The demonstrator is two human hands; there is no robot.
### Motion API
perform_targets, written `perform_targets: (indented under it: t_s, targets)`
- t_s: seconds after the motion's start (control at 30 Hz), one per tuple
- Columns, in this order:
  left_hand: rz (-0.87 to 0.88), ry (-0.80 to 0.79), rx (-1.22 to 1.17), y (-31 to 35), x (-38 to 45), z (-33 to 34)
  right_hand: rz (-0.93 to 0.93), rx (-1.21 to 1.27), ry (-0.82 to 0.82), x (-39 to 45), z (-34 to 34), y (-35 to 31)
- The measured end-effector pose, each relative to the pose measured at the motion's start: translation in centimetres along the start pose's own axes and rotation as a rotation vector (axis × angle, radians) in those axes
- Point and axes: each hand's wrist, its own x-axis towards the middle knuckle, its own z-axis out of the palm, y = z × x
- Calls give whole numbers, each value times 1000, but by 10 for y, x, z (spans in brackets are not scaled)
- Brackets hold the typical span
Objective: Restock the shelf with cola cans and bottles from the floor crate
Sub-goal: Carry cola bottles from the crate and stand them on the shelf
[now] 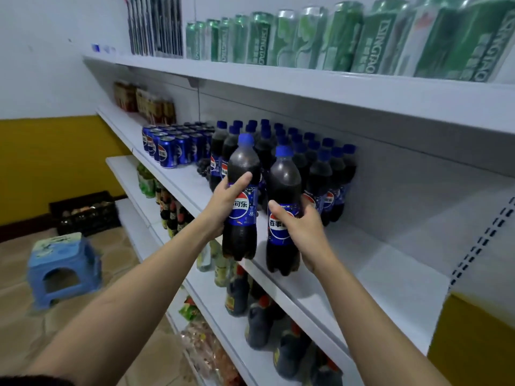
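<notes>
My left hand [223, 204] grips a cola bottle [243, 165] with a blue cap and blue label, held upright just in front of the white middle shelf [362, 268]. My right hand [303, 232] grips a second cola bottle [284, 179] beside it, its base at the shelf's front edge. Behind them stand several rows of the same cola bottles [320, 162]. Left of those sits a block of blue cola cans [172, 146]. A dark floor crate [86, 213] lies against the yellow wall at the far left.
Green beer cans [334, 40] fill the top shelf. Brown packs [145, 101] stand at the far end of the middle shelf. Dark sauce bottles [262, 316] and snack bags crowd the lower shelves. A blue plastic stool [64, 263] stands on the tiled floor.
</notes>
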Motion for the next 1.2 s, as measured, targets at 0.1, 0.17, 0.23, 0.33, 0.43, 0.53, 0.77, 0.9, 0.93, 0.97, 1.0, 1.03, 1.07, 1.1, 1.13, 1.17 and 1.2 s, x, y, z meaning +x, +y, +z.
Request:
perform_targets:
  t_s: [0.1,0.17,0.23,0.33,0.43,0.53,0.77,0.9,0.93,0.97,1.0,1.03,1.07,1.1,1.13,1.17,1.2]
  targets:
    - [84,15,-23,-1,30,-15,-30,-54,11,24,9,7]
    - [119,25,0,-4,46,-28,-28,-67,29,37,16,14]
    - [129,35,54,-7,58,-39,-24,-72,40,48,25,20]
    - [125,-12,125,-15,80,-57,-34,-65,75,63,40,28]
    - [117,-62,163,-23,107,-72,-50,-52,157,82,55,39]
    - [97,-112,150,-32,133,-85,-54,-34,269,101,69,53]
    - [70,-243,48,-61,167,-96,-69,-85,493,127,96,80]
    - [133,-308,104,-71,167,-102,-27,-180,556,123,103,87]
    - [139,-332,127,-77,165,-107,-11,-190,576,120,105,92]
    - [138,-349,143,-84,161,-112,2,-207,592,116,107,98]
    - [139,-353,167,-92,157,-118,10,-236,604,111,110,105]
    - [149,-346,199,-98,152,-124,17,-272,608,105,112,112]
    - [169,-334,234,-104,148,-128,24,-301,606,100,114,118]
    - [184,-321,263,-108,145,-133,39,-318,606,96,116,122]
    - [190,-307,283,-111,142,-136,56,-325,613,93,118,126]
    - [192,-297,303,-112,141,-139,69,-327,624,92,120,127]
    - [191,-290,324,-111,139,-140,80,-325,634,92,121,127]
